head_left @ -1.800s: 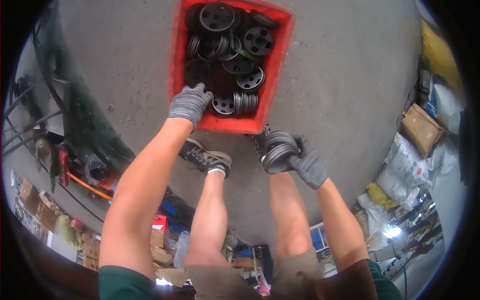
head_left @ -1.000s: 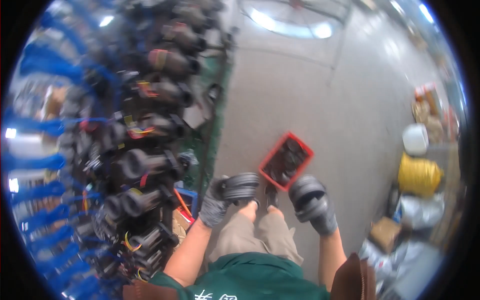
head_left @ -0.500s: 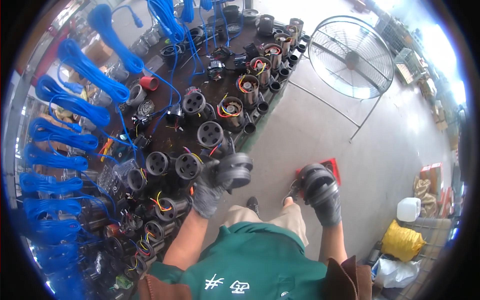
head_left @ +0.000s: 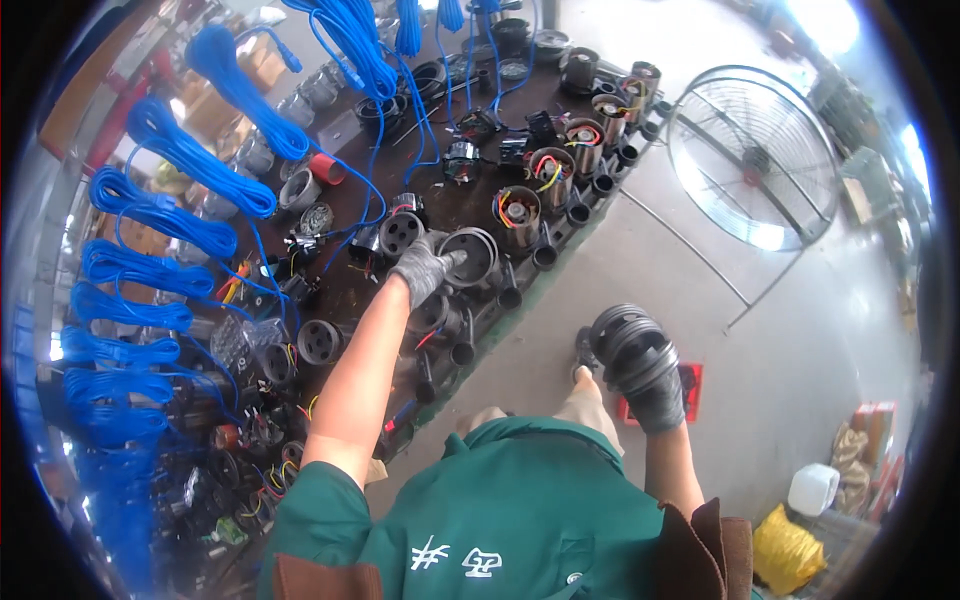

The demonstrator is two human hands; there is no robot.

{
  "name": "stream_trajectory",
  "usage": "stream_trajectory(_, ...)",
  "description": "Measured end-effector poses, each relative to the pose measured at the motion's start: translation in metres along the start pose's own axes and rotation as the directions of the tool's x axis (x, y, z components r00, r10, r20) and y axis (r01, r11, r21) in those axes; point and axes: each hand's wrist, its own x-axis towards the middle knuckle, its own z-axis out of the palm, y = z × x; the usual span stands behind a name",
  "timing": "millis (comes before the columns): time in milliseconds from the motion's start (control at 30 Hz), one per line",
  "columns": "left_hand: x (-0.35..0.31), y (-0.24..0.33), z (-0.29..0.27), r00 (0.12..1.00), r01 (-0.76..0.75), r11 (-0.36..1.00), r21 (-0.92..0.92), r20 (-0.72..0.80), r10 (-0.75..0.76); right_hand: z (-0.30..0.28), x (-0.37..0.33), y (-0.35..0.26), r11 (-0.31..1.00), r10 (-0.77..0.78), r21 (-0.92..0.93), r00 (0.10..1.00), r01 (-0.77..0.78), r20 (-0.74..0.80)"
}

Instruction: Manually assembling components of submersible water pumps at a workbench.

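My left hand [head_left: 424, 270], in a grey glove, reaches over the bench and grips the rim of a black round cap [head_left: 478, 262]. That cap sits over one of the pump housings at the bench's right edge, its dished face up. Out over the floor, my gloved right hand [head_left: 656, 398] is closed round a small stack of black round caps [head_left: 630, 338]. Beyond the left hand stands an uncovered metal motor housing [head_left: 518, 212] with red and yellow wires. Next to that hand is a housing topped with a holed black disc [head_left: 400, 232].
Coiled blue cables [head_left: 200, 155] hang along the left. More open motor housings [head_left: 553, 172] line the bench edge, with black pipe stubs [head_left: 544, 256] sticking out. A large floor fan [head_left: 752, 160] stands at the right. A red tray [head_left: 692, 392] lies on the floor below my right hand.
My left hand has moved forward over the bench with a cap, from in front of my body to a housing. The right hand still holds its stack. The whole view has shifted.
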Motion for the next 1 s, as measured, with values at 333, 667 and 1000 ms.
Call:
stream_trajectory(333,0.013,0.005,0.006,0.930,-0.136,0.987,0.088,-0.332,0.158,-0.096,0.170,-0.015,0.999,-0.020,-0.032,0.981,0.027,0.194)
stream_trajectory(667,0.127,0.057,0.060,0.998,0.022,0.819,0.574,-0.057,0.013,-0.135,0.256,-0.013,0.923,0.248,0.209,0.916,-0.322,0.316)
stream_trajectory(1000,0.115,0.068,0.049,0.986,-0.060,0.874,0.483,-0.106,0.126,-0.083,0.285,-0.012,0.884,0.172,0.337,0.897,-0.323,0.407)
